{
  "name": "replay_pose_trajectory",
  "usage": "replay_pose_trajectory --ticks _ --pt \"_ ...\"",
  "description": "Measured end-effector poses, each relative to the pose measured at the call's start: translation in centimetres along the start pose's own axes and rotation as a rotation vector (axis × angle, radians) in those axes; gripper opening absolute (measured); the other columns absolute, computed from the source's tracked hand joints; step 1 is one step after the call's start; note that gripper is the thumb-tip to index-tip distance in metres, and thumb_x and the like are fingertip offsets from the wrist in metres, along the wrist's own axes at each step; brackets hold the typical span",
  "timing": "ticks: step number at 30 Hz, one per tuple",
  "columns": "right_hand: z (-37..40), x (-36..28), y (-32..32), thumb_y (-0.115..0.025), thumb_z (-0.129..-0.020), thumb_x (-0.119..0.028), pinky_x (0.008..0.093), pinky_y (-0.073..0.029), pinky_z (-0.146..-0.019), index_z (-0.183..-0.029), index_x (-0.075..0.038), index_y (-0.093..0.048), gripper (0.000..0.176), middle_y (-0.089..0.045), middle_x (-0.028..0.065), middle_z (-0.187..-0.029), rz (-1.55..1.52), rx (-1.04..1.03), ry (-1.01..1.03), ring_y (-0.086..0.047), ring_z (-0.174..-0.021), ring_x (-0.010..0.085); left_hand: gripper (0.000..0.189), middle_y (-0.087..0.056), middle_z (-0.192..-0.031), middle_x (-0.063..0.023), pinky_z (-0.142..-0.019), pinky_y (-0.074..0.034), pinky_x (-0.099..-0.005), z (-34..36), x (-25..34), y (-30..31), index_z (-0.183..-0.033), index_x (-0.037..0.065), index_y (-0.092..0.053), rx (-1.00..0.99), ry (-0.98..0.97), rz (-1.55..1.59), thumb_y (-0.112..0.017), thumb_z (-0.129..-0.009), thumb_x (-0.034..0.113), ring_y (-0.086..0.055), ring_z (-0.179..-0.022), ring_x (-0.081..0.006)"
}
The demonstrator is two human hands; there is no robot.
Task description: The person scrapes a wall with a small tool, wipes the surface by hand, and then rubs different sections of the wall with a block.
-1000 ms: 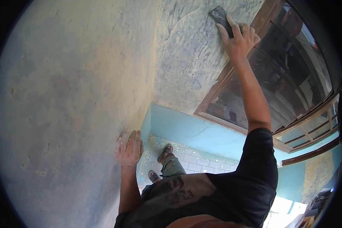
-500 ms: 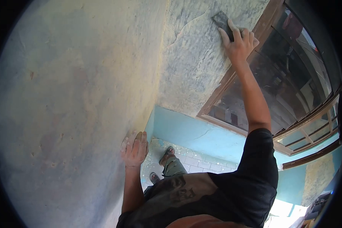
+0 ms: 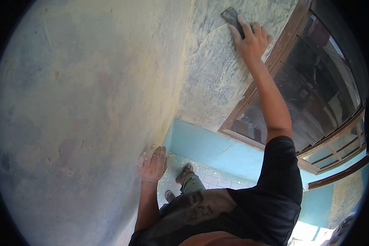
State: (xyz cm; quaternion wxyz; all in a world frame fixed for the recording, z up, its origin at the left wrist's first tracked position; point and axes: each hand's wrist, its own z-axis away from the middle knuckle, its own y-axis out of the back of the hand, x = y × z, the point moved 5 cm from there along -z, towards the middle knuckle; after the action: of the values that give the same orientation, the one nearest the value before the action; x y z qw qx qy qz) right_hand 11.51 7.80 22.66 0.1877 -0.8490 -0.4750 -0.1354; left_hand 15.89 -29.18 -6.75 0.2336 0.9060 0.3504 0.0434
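At the upper right, my right hand (image 3: 252,43) grips a dark, flat rectangular block (image 3: 231,17) and presses it against the patchy grey-yellow wall section (image 3: 211,74) beside the window frame. Thumb and fingers lie along the block's sides; its underside is hidden. Lower down, my left hand (image 3: 152,163) rests on the large left wall (image 3: 90,102) near the corner, holding nothing, its dusty fingers extended and slightly apart.
A brown wooden window frame (image 3: 244,98) with dark glass (image 3: 299,90) runs along the right. Below is a light blue wall band (image 3: 209,143). My sandalled feet (image 3: 186,169) stand on grey tiled floor (image 3: 209,179). More window frames curve at the far right.
My right hand and the block have shifted slightly left and up along the wall. The camera view has also moved a little, and my left hand appears slightly lower and further right.
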Motion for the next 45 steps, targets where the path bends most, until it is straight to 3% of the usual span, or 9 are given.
replay_pose_trajectory --ticks 5,10,13,18,25,31,37,40,45 --pt "19.7 -10.5 4.0 -0.069 -0.083 -0.020 0.0359 -0.043 -0.080 -0.122 -0.021 -0.070 0.039 -0.058 -0.0024 -0.101 -0.451 -0.573 0.569 -0.057 -0.092 0.0169 0.030 -0.072 -0.095 0.0046 -0.105 -0.040 -0.0388 0.7 -0.2 0.1 -0.118 0.018 -0.073 -0.002 -0.014 0.050 -0.068 -0.089 0.016 -0.067 -0.113 -0.0154" --pt "-3.3 -3.2 -2.0 -0.077 -0.086 -0.040 0.0393 -0.034 -0.073 -0.109 -0.024 -0.072 0.028 -0.063 -0.0037 -0.094 -0.126 -0.097 0.169 -0.059 -0.085 0.0160 0.029 -0.067 -0.085 0.0049 -0.104 -0.041 -0.0384 0.3 0.2 -0.2 -0.121 0.018 -0.072 0.011 -0.030 0.018 -0.067 -0.092 0.019 -0.068 -0.114 -0.0141" --pt "-4.0 -2.6 -4.0 -0.080 -0.082 -0.038 0.0404 -0.033 -0.071 -0.110 -0.024 -0.072 0.032 -0.063 -0.0031 -0.097 -0.062 0.072 0.050 -0.058 -0.085 0.0163 0.035 -0.074 -0.101 0.0018 -0.105 -0.040 -0.0396 0.4 0.1 0.4 -0.118 0.018 -0.073 -0.039 -0.004 0.016 -0.069 -0.084 0.011 -0.068 -0.110 -0.0177" --pt "16.6 -13.8 0.5 -0.069 -0.088 -0.024 0.0398 -0.040 -0.079 -0.124 -0.021 -0.069 0.036 -0.060 -0.0020 -0.104 -0.369 -0.483 0.314 -0.057 -0.095 0.0182 0.028 -0.068 -0.087 0.0037 -0.105 -0.041 -0.0374 0.2 -0.1 0.4 -0.118 0.016 -0.073 -0.014 -0.039 0.008 -0.069 -0.091 0.019 -0.068 -0.112 -0.0142" --pt "-6.8 -3.1 -5.6 -0.076 -0.087 -0.039 0.0400 -0.035 -0.072 -0.122 -0.029 -0.071 0.036 -0.062 -0.0065 -0.098 -0.155 -0.083 0.153 -0.057 -0.084 0.0167 0.028 -0.071 -0.094 0.0031 -0.105 -0.043 -0.0380 0.2 0.2 0.0 -0.118 0.016 -0.073 -0.017 -0.020 0.041 -0.069 -0.090 0.018 -0.068 -0.112 -0.0147" --pt "10.8 -11.6 -1.5 -0.071 -0.090 -0.028 0.0398 -0.040 -0.082 -0.129 -0.023 -0.068 0.039 -0.059 -0.0012 -0.104 -0.293 -0.419 0.394 -0.058 -0.097 0.0173 0.035 -0.073 -0.098 0.0004 -0.105 -0.043 -0.0414 0.3 -0.3 -0.2 -0.115 0.015 -0.074 0.006 0.010 0.062 -0.072 -0.081 0.010 -0.067 -0.113 -0.0193" --pt "2.6 -7.7 -3.1 -0.063 -0.088 -0.018 0.0436 -0.041 -0.092 -0.126 -0.022 -0.070 0.038 -0.059 0.0028 -0.116 -0.312 -0.489 0.488 -0.057 -0.112 0.0198 0.035 -0.073 -0.099 -0.0013 -0.104 -0.043 -0.0426 0.1 -0.1 0.2 -0.115 0.014 -0.074 -0.011 0.018 0.105 -0.072 -0.081 0.009 -0.067 -0.111 -0.0210" --pt "3.8 -8.2 -2.0 -0.064 -0.089 -0.020 0.0451 -0.042 -0.092 -0.124 -0.024 -0.071 0.036 -0.060 0.0030 -0.115 -0.271 -0.482 0.210 -0.057 -0.113 0.0204 0.035 -0.073 -0.098 -0.0014 -0.103 -0.044 -0.0426 -0.2 -0.2 0.0 -0.115 0.014 -0.074 0.015 0.042 0.092 -0.072 -0.080 0.007 -0.066 -0.110 -0.0213" --pt "14.5 -11.6 -1.4 -0.065 -0.091 -0.023 0.0462 -0.043 -0.092 -0.126 -0.026 -0.070 0.036 -0.060 0.0032 -0.113 -0.428 -0.581 0.405 -0.058 -0.110 0.0194 0.033 -0.072 -0.102 -0.0012 -0.103 -0.044 -0.0405 0.0 -0.2 0.1 -0.118 0.014 -0.073 -0.026 -0.002 0.069 -0.070 -0.085 0.014 -0.066 -0.111 -0.0180"
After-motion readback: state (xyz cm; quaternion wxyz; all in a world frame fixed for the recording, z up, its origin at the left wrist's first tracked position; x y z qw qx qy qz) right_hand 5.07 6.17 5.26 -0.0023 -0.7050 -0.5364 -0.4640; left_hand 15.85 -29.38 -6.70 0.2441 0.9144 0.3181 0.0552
